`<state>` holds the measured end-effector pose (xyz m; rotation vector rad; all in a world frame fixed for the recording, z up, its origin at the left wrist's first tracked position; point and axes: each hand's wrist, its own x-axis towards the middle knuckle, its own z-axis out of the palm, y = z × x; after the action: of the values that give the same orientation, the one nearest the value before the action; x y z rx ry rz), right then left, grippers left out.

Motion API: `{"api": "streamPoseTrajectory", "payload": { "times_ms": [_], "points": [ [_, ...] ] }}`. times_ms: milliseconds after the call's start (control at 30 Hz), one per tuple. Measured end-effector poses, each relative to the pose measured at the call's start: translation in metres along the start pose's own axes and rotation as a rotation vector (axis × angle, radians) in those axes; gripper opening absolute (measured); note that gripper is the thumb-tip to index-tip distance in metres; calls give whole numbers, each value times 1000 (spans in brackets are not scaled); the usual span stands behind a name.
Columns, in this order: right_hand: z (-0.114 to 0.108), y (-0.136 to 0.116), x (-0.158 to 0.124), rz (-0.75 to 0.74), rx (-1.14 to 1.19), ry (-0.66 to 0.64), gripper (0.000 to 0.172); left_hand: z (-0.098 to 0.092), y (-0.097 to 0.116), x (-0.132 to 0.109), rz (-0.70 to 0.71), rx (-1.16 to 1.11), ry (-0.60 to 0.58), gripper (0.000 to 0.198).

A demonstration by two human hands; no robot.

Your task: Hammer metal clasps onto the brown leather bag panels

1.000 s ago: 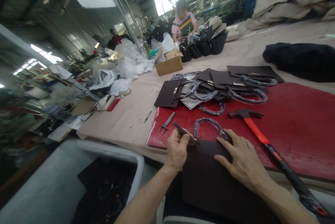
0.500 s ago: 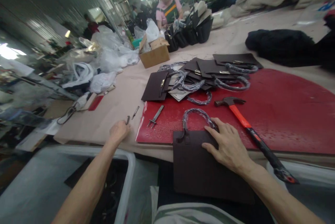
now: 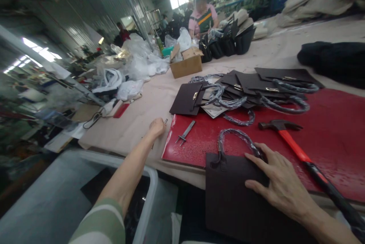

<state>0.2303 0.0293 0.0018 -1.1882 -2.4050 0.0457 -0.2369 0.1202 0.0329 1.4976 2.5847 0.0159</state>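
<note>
Still splayed, right hand (image 3: 281, 179) rests on dark panel (image 3: 228, 194); left hand (image 3: 157, 127) has gone off it, probably changing tools. Panel under right palm, long axis seemingly across body; plastic-wrapped handle (image 3: 238, 132) points away, right base at fingertips. Farther, left hand curled at thin metal rod (image 3: 165, 121); gripped or merely touched, cannot tell. Pronged tool (image 3: 187, 130) just right of it; panel pile (image 3: 251, 85) beyond both hands.

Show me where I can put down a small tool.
Free: the red board right of the hammer, and the tabletop between the plastic bag and the left hand. Crowded: the board's far left corner, under dark panels.
</note>
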Motion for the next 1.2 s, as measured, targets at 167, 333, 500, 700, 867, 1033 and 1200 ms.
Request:
{"api": "streamPoseTrajectory", "payload": {
  "times_ms": [167,333,500,700,867,1033,1200],
  "points": [
    [-2,-3,1,25,4,-25,63,-6,0,-1,-29,-285,30,7],
    [-11,-12,3,95,16,-99,64,-9,17,-31,-1,-686,26,15],
    [-12,-16,2,121,36,-122,68,-4,62,-116,158,-1646,-215,36],
    [-11,-16,1,116,45,-110,68,16,138,-215,310,-1722,-465,34],
    [-12,-18,2,127,52,-111,70,38,168,-238,409,-1536,-348,14],
    [-15,-21,4,133,52,-96,69,54,169,-241,433,-1414,-171,9],
    [-15,-21,3,134,64,-85,66,59,169,-245,471,-1362,-59,11]
  ]
}}
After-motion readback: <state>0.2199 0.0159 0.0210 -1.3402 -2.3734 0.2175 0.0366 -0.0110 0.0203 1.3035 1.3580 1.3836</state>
